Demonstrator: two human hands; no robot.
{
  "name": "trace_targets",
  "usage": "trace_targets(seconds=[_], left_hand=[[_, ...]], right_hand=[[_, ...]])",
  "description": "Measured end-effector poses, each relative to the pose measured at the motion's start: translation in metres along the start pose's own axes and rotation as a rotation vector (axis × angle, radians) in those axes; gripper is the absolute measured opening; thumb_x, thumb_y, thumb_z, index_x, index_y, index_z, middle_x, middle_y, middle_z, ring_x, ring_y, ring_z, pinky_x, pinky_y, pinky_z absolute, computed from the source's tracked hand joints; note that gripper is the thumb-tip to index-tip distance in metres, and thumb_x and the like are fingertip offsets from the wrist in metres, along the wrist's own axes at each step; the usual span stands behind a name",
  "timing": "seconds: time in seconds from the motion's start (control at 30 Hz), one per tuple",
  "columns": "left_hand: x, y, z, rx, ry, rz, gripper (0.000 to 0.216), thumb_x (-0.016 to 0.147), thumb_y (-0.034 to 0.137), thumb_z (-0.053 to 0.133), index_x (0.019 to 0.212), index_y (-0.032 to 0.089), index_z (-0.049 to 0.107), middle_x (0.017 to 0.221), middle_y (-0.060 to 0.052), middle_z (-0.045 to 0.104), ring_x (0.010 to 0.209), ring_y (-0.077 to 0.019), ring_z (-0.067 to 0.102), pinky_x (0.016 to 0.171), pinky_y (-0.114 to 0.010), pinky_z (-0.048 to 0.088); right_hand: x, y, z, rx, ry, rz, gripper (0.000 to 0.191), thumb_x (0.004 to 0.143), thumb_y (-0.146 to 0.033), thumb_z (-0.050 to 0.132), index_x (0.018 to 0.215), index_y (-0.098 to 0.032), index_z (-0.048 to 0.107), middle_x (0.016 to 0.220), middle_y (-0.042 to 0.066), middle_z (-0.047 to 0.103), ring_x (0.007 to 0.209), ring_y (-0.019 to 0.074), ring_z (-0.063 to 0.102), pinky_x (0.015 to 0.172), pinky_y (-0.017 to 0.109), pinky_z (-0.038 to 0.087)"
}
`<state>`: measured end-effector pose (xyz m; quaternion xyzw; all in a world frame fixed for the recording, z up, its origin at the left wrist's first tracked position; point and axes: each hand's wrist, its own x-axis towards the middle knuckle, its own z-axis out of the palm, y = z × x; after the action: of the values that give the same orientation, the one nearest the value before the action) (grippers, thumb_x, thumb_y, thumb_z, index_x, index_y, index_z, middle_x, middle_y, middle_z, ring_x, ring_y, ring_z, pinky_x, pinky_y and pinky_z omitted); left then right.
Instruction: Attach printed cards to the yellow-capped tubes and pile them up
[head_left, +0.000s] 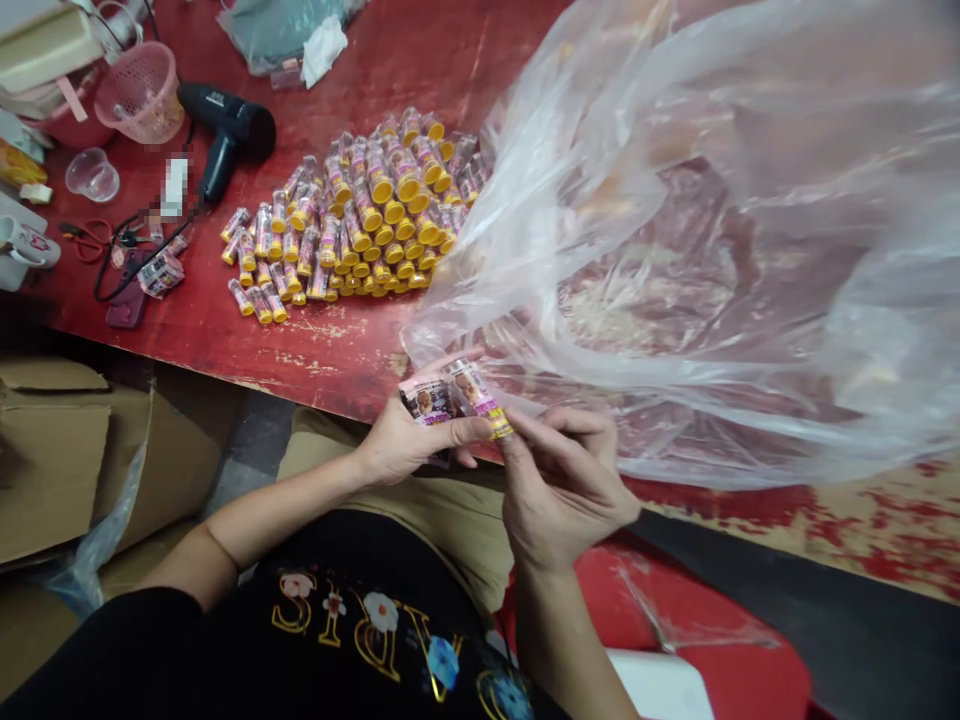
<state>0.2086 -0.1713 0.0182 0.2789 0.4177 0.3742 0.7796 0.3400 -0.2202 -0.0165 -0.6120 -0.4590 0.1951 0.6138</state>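
In front of my body, at the table's near edge, my left hand (405, 437) is closed around a stack of printed plastic labels (426, 400), its thumb reaching across to a small clear tube (472, 388). The tube is tilted, with pink and yellow print around it. Its yellow lower end is pinched between the thumb and fingers of my right hand (566, 480). Whether the print is a loose sleeve or fixed to the tube, I cannot tell. Beyond my hands lies a heap of similar yellow-ended tubes (375, 215) on the red table (330, 345).
A big clear plastic bag (675, 250) with pale contents spreads over the table's right side. To the left are a black hair dryer (229, 130), a pink basket (142, 95), red-handled scissors (88, 240) and a mug (28, 243). Cardboard boxes (60, 460) stand below left.
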Motion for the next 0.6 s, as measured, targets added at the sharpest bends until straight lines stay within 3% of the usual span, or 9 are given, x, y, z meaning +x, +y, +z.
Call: trace_targets(seconds=[0.2,0.4,0.5,0.6], left_hand=[[0.002,0.001,-0.004,-0.019,0.027,0.090,0.094,0.067,0.043,0.097,0.149,0.028,0.055,0.090,0.003,0.069,0.051,-0.0076,0.063,0.051,-0.020,0.052],[0.001,-0.001,-0.006,-0.041,0.062,0.087,0.092,0.066,0.044,0.097,0.147,0.027,0.057,0.086,0.005,0.066,0.049,-0.0071,0.060,0.050,-0.021,0.049],[0.000,0.006,-0.030,-0.012,0.199,0.119,0.089,0.062,0.048,0.097,0.141,0.026,0.062,0.093,0.002,0.068,0.054,-0.0079,0.060,0.052,-0.023,0.047],[0.000,0.038,-0.087,0.173,0.520,0.284,0.077,0.061,0.043,0.098,0.130,0.024,0.067,0.106,-0.003,0.072,0.069,-0.0116,0.065,0.061,-0.024,0.048]], right_hand=[[0.004,0.003,0.006,0.023,-0.027,-0.070,0.025,0.087,-0.021,0.082,0.109,-0.032,0.084,0.086,0.002,0.060,0.081,0.0138,0.061,0.066,0.027,0.050],[0.002,0.006,0.006,0.030,-0.087,-0.056,0.033,0.086,-0.020,0.083,0.116,-0.033,0.083,0.092,0.002,0.062,0.080,0.0131,0.062,0.067,0.028,0.052],[-0.001,0.012,0.001,-0.009,-0.115,0.007,0.035,0.086,-0.025,0.083,0.121,-0.027,0.082,0.100,0.006,0.064,0.079,0.0139,0.061,0.067,0.030,0.053],[-0.002,0.023,-0.004,-0.055,-0.108,0.076,0.033,0.085,-0.033,0.083,0.117,-0.023,0.083,0.100,0.008,0.064,0.082,0.0174,0.061,0.065,0.032,0.051]])
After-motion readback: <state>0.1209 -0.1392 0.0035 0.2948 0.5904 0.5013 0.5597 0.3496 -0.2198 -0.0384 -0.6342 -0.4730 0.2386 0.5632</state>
